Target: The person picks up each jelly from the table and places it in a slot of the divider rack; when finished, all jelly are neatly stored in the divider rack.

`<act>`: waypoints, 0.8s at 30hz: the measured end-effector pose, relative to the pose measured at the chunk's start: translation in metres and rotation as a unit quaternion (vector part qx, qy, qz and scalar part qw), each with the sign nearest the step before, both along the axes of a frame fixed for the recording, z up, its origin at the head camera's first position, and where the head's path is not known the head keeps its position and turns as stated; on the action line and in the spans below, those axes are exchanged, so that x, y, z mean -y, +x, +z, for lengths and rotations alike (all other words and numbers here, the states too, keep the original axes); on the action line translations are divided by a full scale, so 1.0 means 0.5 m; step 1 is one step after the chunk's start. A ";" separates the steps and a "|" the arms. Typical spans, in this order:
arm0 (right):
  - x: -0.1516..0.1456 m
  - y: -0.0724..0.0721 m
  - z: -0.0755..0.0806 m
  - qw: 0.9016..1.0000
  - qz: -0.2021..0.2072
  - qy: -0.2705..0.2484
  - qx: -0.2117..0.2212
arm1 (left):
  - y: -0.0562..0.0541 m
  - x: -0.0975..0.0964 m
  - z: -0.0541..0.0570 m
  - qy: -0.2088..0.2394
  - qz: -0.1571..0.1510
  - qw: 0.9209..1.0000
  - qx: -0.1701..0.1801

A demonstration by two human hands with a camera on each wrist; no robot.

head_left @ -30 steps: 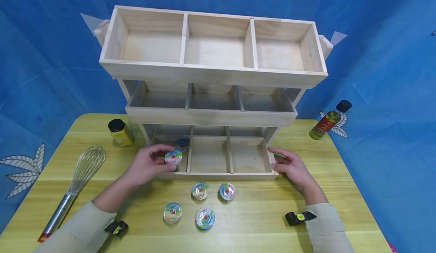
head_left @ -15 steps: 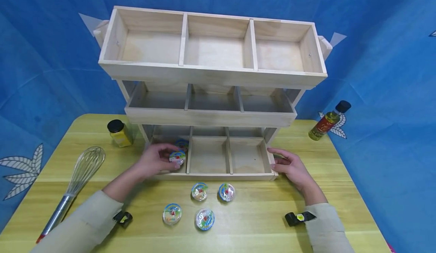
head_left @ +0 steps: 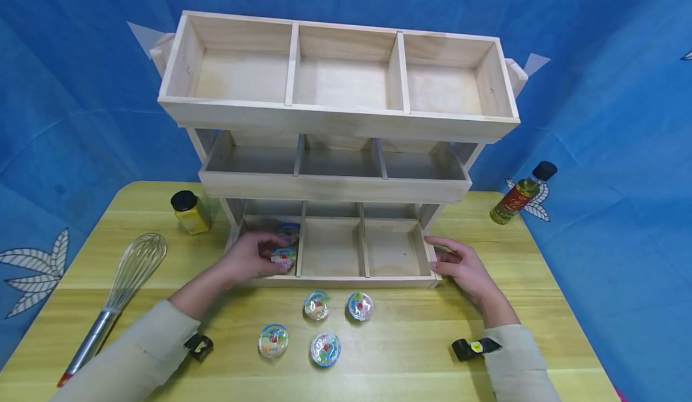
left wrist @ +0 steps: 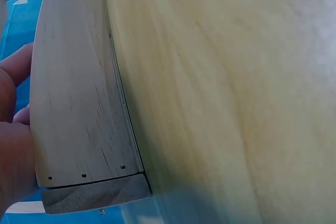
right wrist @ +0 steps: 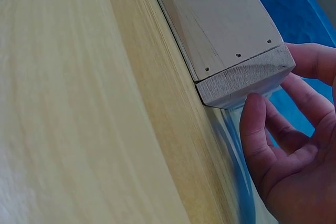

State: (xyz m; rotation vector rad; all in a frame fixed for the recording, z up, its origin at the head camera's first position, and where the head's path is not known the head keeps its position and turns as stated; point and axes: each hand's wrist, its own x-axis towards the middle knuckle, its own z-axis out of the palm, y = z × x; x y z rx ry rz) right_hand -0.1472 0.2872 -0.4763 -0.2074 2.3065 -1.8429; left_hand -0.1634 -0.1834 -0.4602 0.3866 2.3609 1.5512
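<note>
In the head view my left hand holds a jelly cup with a printed lid, low inside the left compartment of the bottom tray. A second jelly cup lies just behind it there. The left wrist view shows only part of this hand beside the tray's front board, and the held cup is hidden. My right hand touches the right end of the wooden three-tier rack at the bottom tray. In the right wrist view, its thumb and forefinger lie at the end panel.
Several jelly cups lie on the table in front of the rack. A whisk and a yellow jar with a black lid are at the left. An oil bottle stands at the back right.
My left hand has moved right and down into the left compartment with the jelly cup, which now sits near the other one. My right hand has stayed at the rack's end.
</note>
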 end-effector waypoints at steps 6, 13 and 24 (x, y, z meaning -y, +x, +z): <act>0.000 0.001 0.001 1.000 0.001 0.001 0.001 | -0.003 -0.001 0.002 -0.026 -0.001 1.000 -0.002; 0.002 0.001 0.002 1.000 -0.001 0.008 0.002 | -0.006 0.002 0.002 -0.025 -0.015 0.999 -0.018; 0.003 0.001 0.004 1.000 -0.003 0.013 0.002 | 0.011 0.009 0.045 -0.042 0.020 0.999 -0.015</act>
